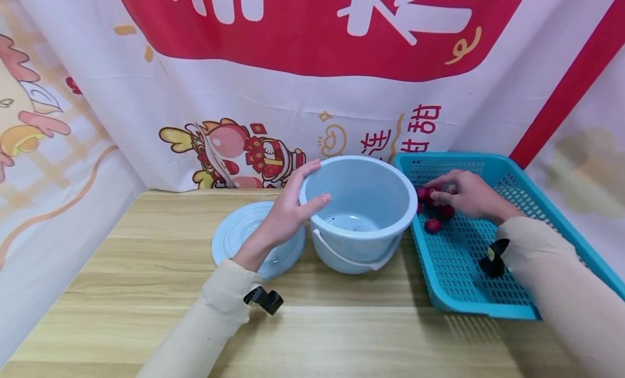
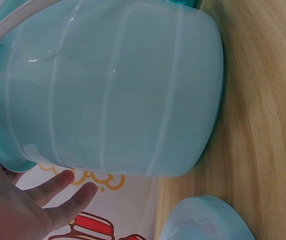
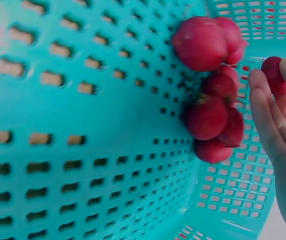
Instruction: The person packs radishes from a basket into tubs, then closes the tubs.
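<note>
A light blue bucket (image 1: 342,248) stands upright on the table, its white handle (image 1: 351,263) hanging down in front. At its left rim rests my left hand (image 1: 288,204), the thumb reaching over the rim and the other fingers spread, fairly straight, outside. In the left wrist view, two of those fingers stand apart from the bucket wall (image 2: 113,90). My right hand (image 1: 471,193) is inside the teal basket (image 1: 464,269). Between thumb and fingertips it pinches a small red radish (image 3: 272,75). Several more radishes (image 3: 207,117) lie in the basket below that hand.
A light blue lid (image 1: 234,231) lies left of the bucket, partly behind my left forearm. Wood-grain table (image 1: 146,291) extends along the front and left. A printed cloth (image 1: 273,96) hangs behind. The basket's left wall stands close to the bucket.
</note>
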`<state>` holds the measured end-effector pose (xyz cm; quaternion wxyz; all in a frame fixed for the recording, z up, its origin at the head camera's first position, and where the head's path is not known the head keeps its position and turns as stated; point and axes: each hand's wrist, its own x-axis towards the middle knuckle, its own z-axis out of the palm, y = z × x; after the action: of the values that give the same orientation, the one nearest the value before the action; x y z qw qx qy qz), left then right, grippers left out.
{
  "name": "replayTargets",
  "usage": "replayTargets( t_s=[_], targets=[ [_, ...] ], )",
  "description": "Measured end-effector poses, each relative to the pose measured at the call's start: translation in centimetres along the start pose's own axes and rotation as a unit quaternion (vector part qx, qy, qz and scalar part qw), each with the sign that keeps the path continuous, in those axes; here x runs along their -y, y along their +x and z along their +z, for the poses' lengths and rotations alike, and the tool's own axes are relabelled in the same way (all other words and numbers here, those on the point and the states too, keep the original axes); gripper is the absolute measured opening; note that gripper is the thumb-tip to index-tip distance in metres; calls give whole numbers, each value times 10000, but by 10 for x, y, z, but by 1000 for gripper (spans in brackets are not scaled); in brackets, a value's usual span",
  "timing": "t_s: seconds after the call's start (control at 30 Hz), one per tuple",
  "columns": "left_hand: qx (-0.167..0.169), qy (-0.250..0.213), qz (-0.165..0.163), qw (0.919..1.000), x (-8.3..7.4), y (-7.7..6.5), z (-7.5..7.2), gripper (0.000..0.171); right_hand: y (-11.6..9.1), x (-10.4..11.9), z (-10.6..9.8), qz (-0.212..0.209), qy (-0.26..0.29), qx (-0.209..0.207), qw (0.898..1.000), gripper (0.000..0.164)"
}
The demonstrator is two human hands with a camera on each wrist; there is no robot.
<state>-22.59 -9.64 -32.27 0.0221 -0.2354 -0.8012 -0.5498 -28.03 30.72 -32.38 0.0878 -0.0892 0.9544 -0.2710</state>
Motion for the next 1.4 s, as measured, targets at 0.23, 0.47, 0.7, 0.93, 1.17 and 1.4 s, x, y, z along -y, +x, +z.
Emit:
replayTargets(
  t_s=[0.23,0.47,0.7,0.93,1.17,1.4],
  targets=[
    [-17,37,0,10000,-2,0,0,72,-7,4,-12,47,461,-404,9981,56],
    [5,48,-8,10000,-2,0,0,73,-16,12,-17,85,931,-1001,9906,64],
    [8,62,-45,10000,-4,-1,0,73,-22,20,-17,78,1164,-1423,9829,71],
    [11,83,-67,9999,-5,-1,-1,73,-23,25,-16,-209,1117,-1802,9770,67],
    [33,131,-68,9999,-5,-1,-1,74,-27,32,-16,-353,1177,-1901,9740,63],
    [39,162,-91,9998,-4,-2,-1,73,-29,42,-17,-437,1229,-1955,9720,61]
  ],
)
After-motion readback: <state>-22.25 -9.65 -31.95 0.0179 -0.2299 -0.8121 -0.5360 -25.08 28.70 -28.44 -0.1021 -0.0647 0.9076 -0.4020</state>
